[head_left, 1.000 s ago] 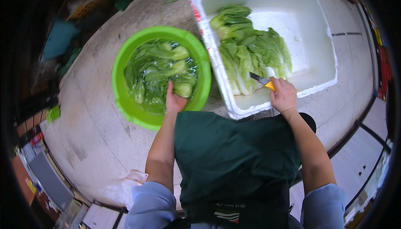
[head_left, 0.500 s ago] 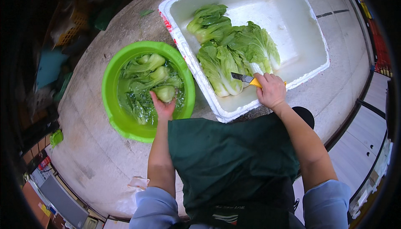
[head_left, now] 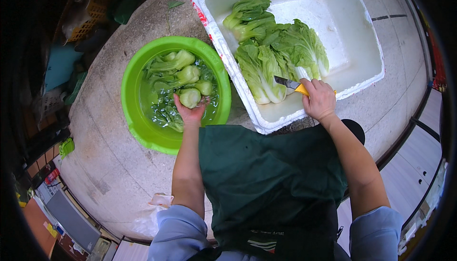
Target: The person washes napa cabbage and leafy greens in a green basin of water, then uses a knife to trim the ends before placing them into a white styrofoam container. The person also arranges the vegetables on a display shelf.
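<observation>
Hands at work on two containers. Left hand [head_left: 191, 112] reaches into the green basin [head_left: 138, 118], fingers curled round the pale base of one bok choy head [head_left: 190, 97], lifting it at the water's surface. Right hand [head_left: 320, 100] closed in a fist on the yellow handle of a small knife [head_left: 291, 85], blade pointing left over the near wall of the white foam box [head_left: 362, 77].

Progress, as judged from the layout: several bok choy heads float in the basin's water, three or four countable plus loose leaves, so that batch looks only part way through. A larger pile of greens [head_left: 273, 54] lies in the foam box, stems toward the person, stacked side by side. Which pile is the finished one cannot be told for sure; a good share of both remains to be handled.

Pose: left forearm runs straight up from the lower edge, elbow bent close to the dark green apron [head_left: 271, 180], wrist dipped over the basin rim. Right forearm angles up and inward, wrist level, hand resting just at the box's front edge. Basin and box stand touching on the speckled stone floor [head_left: 104, 165].
</observation>
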